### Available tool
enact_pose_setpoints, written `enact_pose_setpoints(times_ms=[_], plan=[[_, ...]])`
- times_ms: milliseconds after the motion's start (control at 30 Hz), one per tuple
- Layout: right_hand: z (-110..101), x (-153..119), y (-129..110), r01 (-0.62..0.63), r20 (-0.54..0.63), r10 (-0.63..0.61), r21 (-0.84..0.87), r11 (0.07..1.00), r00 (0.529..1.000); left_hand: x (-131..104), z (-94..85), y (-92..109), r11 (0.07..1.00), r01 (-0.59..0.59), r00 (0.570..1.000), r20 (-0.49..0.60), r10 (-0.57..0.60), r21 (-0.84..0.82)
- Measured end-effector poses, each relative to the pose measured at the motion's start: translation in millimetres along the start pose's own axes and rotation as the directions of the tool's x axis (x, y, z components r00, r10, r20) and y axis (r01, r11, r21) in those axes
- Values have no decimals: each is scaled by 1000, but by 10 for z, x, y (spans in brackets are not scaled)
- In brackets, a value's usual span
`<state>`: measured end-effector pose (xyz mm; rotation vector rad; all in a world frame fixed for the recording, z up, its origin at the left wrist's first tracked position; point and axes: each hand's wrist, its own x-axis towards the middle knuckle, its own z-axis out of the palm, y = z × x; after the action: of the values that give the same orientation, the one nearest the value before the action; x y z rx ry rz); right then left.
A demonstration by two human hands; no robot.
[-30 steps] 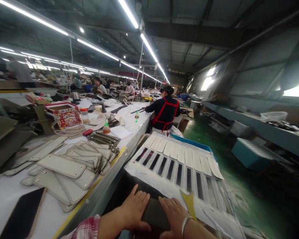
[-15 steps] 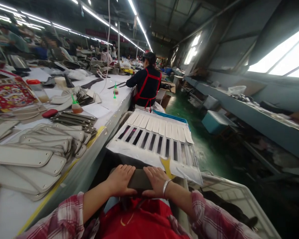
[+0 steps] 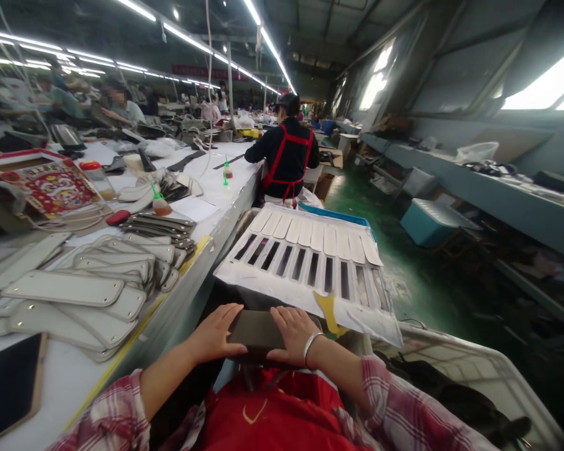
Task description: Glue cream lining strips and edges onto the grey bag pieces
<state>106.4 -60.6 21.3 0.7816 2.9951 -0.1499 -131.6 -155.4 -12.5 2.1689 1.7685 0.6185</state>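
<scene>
hands meet just in front of the slotted white rack (image 3: 272,288): the left hand (image 3: 211,335) grasps one end of a dark block (image 3: 254,329), and the right hand (image 3: 295,335) grasps the other, fingers over the top, thumbs on the near side. from where i stand i can't tell if it's one piece or a squared-up stack. it sits between the rack's near edge and the wearer's red apron (image 3: 272,416).

as far as i can judge, getting hold of the block is done and release is not yet. on the rack, pale strips (image 3: 305,233) lie side by side along the far part, with dark slots (image 3: 298,264) nearer. left of the rack, the light panels (image 3: 66,288) piled on the table already have metal studs; how many are finished, i can't say. right of the rack, a pale crate (image 3: 512,369) holds dark pieces (image 3: 470,407). beyond the rack, a co-worker (image 3: 289,150) leans to the same table (image 3: 79,369).
</scene>
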Motion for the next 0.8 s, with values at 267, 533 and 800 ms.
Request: enact_pose_setpoints(times_ms=[267,533,800], plan=[[121,377,-319,33,12,-33,36,999,999,-322,98,-100,717,303,936,56,-346,-628],[166,639,-532,6,9,-6,65,998,1000,-338,224,9,548,282,883,-10,-469,-787],[95,870,-784,-31,-26,33,72,997,999,-390,222,-184,453,295,890,69,-450,-841]])
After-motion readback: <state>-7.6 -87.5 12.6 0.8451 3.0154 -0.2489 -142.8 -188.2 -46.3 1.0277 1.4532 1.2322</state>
